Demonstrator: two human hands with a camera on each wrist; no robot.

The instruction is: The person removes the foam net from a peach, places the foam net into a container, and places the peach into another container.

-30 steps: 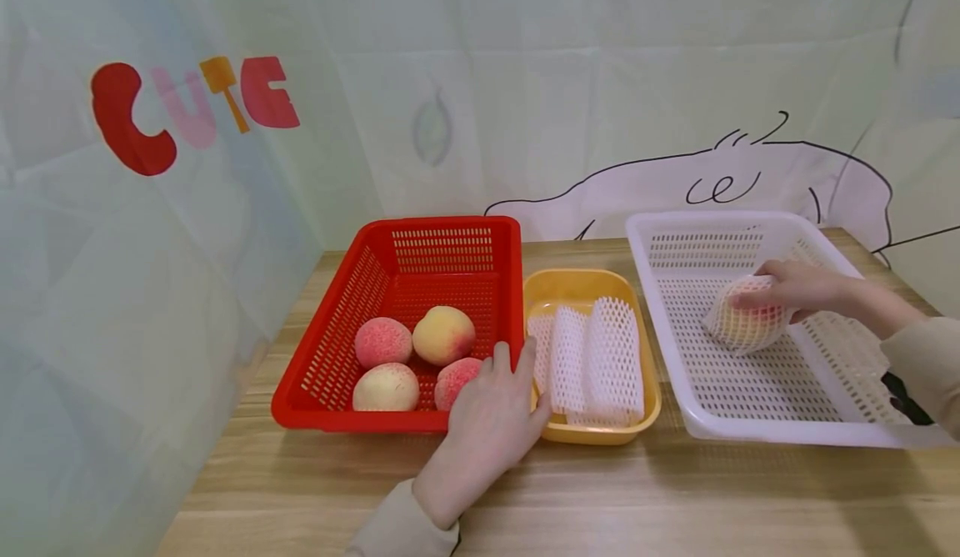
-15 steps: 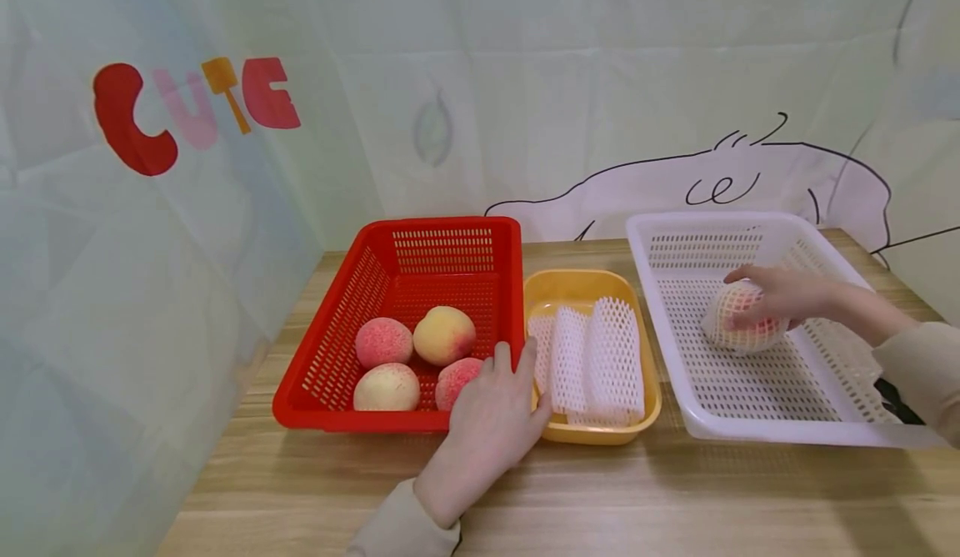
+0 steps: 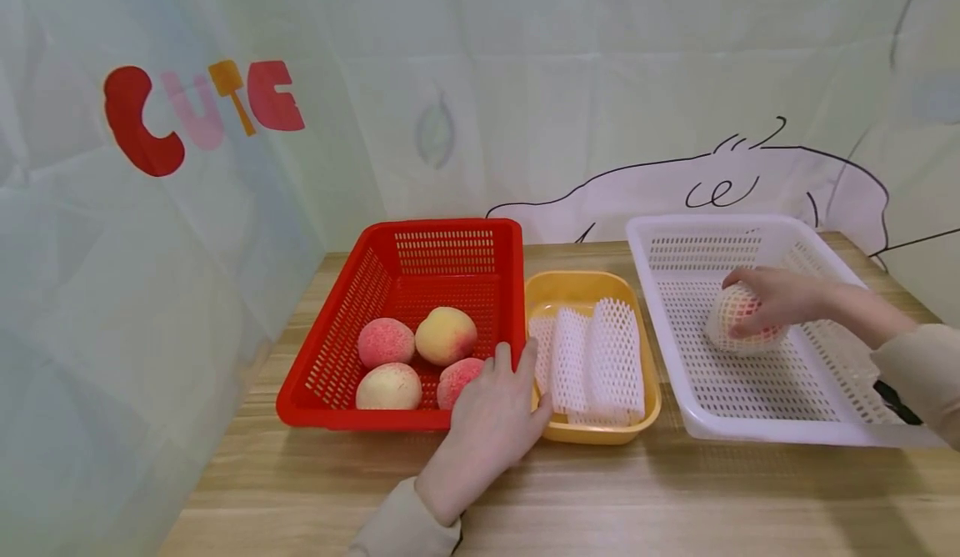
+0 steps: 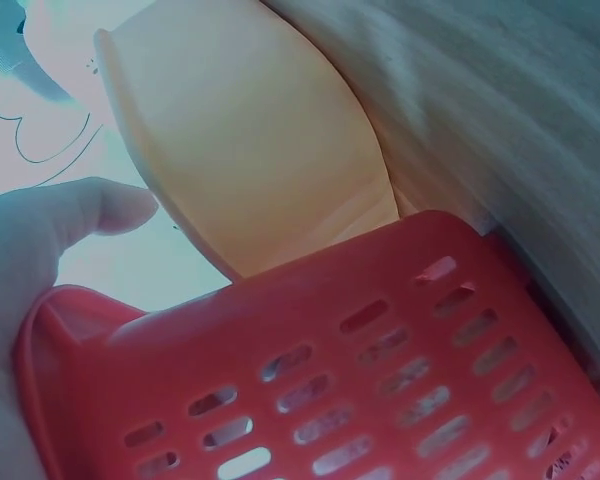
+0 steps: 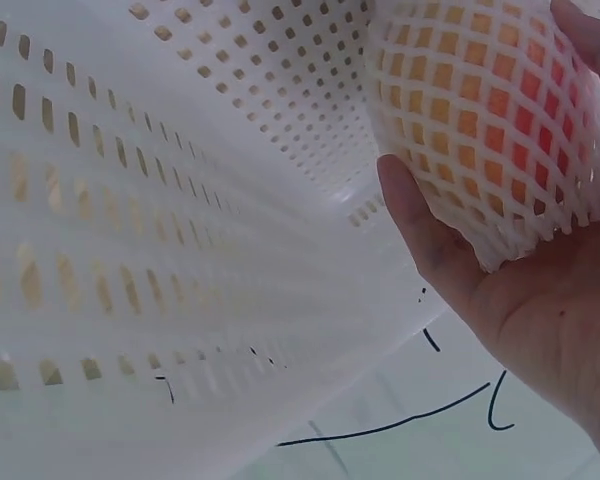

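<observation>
In the white basket (image 3: 693, 428), my right hand (image 3: 787, 297) holds a peach (image 3: 735, 319) wrapped in a white foam net. The right wrist view shows the thumb and fingers curled round the netted peach (image 5: 490, 110), its yellow and red skin visible through the mesh. My left hand (image 3: 495, 407) rests on the near right corner of the red basket (image 3: 337, 418), fingers fairly straight. Several bare peaches lie in that basket, among them a yellow peach (image 3: 446, 336), a pink peach (image 3: 386, 343) and a pale peach (image 3: 388, 387). Another pink peach (image 3: 456, 380) is partly hidden by the left hand.
Between the two baskets stands a yellow tray (image 3: 592, 434) holding several white foam nets (image 3: 615, 357). All stand on a wooden table (image 3: 600, 499). A printed cloth (image 3: 525, 123) hangs behind and to the left.
My right hand has shifted slightly left over the netted peach, its fingers reaching further across the top. The left hand has stayed on the red basket's corner.
</observation>
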